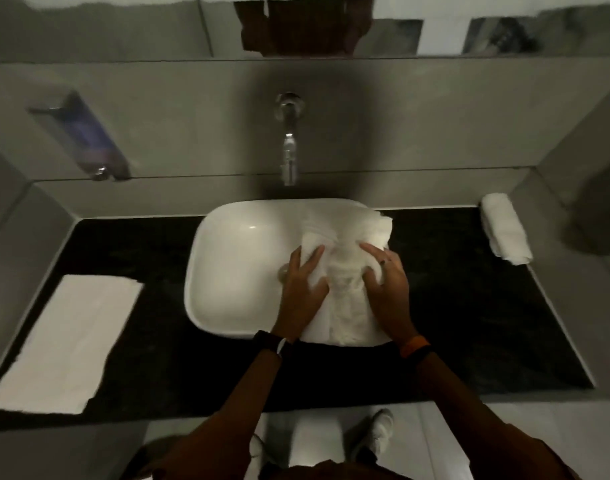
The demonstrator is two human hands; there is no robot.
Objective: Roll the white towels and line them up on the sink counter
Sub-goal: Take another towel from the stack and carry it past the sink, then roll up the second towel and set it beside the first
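Note:
A white towel (pixel 345 299) lies draped over the right half of the white basin (pixel 234 258), bunched into a long fold running away from me. My left hand (pixel 301 289) presses and grips its left side. My right hand (pixel 388 282), with a ring on one finger, grips its right side. A rolled white towel (pixel 504 233) lies at the far right of the black counter (pixel 469 306), against the wall. A flat folded white towel (pixel 68 341) rests on the counter's left end.
A chrome wall tap (pixel 289 150) hangs over the basin. A soap dispenser (pixel 89 140) is fixed to the wall at the left. Grey walls close in the counter on both sides. My shoes (pixel 379 434) show on the floor below the counter's front edge.

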